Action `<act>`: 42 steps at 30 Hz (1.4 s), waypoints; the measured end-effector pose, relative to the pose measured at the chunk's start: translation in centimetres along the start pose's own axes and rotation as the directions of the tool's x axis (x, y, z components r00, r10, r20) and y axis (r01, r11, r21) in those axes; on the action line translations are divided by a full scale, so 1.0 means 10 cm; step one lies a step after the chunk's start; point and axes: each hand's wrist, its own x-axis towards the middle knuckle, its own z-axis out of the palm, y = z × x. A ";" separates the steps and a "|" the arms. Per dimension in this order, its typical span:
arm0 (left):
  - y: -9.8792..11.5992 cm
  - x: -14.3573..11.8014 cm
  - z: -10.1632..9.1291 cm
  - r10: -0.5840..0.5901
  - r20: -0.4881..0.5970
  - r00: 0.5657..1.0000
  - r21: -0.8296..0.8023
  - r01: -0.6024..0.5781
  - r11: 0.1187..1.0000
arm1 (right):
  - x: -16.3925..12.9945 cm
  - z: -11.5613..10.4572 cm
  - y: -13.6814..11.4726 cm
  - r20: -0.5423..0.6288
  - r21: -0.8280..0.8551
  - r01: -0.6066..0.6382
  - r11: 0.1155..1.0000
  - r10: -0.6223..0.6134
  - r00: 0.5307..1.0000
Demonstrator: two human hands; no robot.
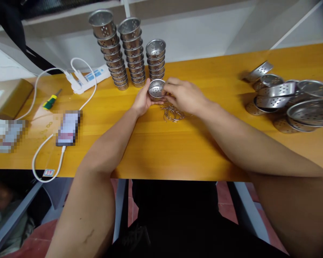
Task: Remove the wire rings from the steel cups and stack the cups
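My left hand (pixel 143 100) is wrapped around the left side and bottom of a small perforated metal cup (pixel 156 90), whose opening is tilted toward me. At the cup's right rim, the fingers of my right hand (pixel 181 94) are pinched together; what lies between them is too small to make out. Just below the right hand, a loose bunch of thin curved metal wires (pixel 173 114) lies on the wooden table (pixel 172 154). Directly behind the held cup rises the shortest stack of similar perforated cups (pixel 156 59).
Two taller stacks of cups, the left stack (pixel 113 53) and the middle stack (pixel 134 53), stand by the wall. Loose perforated metal containers (pixel 277 91) crowd the right. At left are a power strip (pixel 90 79), a screwdriver (pixel 51 101), a cabled phone (pixel 68 128) and a cardboard box (pixel 16 102).
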 end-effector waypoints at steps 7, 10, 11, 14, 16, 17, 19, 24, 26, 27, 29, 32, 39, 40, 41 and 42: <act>0.09 -0.01 0.06 0.032 -0.034 0.999 0.051 -0.030 0.998 | 0.02 0.21 0.04 -0.035 0.083 0.067 0.994 -0.064 0.997; 0.02 0.04 0.01 0.044 -0.056 0.997 0.142 -0.035 0.989 | 0.01 0.29 0.05 -0.039 0.079 0.120 0.990 -0.117 0.992; -0.01 0.06 -0.02 0.045 -0.071 0.996 0.160 -0.033 0.987 | 0.01 0.33 0.06 -0.038 0.070 0.136 0.988 -0.133 0.990; -0.05 0.06 -0.04 0.048 -0.082 0.996 0.175 -0.033 0.984 | 0.02 0.40 0.10 -0.025 0.028 0.147 0.989 -0.146 0.989; -0.04 0.04 -0.02 0.046 -0.075 0.996 0.167 -0.033 0.985 | 0.02 0.41 0.11 -0.014 0.011 0.139 0.990 -0.139 0.990; -0.03 0.03 0.00 0.041 -0.076 0.996 0.163 -0.029 0.986 | 0.02 0.40 0.12 -0.010 0.013 0.136 0.991 -0.136 0.991; 0.00 0.02 0.06 0.035 -0.103 0.994 0.152 -0.019 0.988 | 0.01 0.36 0.12 -0.007 0.043 0.131 0.990 -0.131 0.991; 0.04 -0.02 0.22 0.009 -0.148 0.989 0.120 0.009 0.993 | 0.03 0.33 0.17 -0.099 0.208 0.172 0.963 -0.154 0.983; 0.04 -0.04 0.26 0.032 -0.153 0.988 0.092 -0.018 0.996 | 0.07 0.38 0.21 -0.178 0.270 0.220 0.937 -0.176 0.968; 0.03 -0.05 0.27 0.044 -0.157 0.987 0.081 -0.032 0.996 | 0.09 0.40 0.23 -0.211 0.296 0.245 0.923 -0.187 0.959; 0.01 -0.04 0.26 0.054 -0.169 0.984 0.071 -0.043 0.997 | 0.13 0.45 0.26 -0.252 0.338 0.285 0.897 -0.206 0.946; -0.06 0.02 0.20 0.039 -0.202 0.979 0.034 -0.033 0.999 | 0.18 0.49 0.29 -0.267 0.398 0.295 0.869 -0.198 0.943; -0.12 0.14 0.10 0.004 -0.164 0.986 0.001 -0.004 1.000 | 0.24 0.50 0.35 -0.233 0.549 0.228 0.804 -0.115 0.966; -0.12 0.13 0.10 0.002 -0.160 0.987 0.002 -0.002 1.000 | 0.24 0.50 0.35 -0.231 0.567 0.216 0.795 -0.098 0.968; -0.10 0.12 0.11 0.000 -0.160 0.987 0.002 0.000 1.000 | 0.24 0.49 0.34 -0.228 0.591 0.202 0.781 -0.078 0.971; -0.09 0.11 0.12 -0.003 -0.164 0.986 -0.001 0.003 1.000 | 0.25 0.49 0.34 -0.220 0.619 0.185 0.763 -0.057 0.974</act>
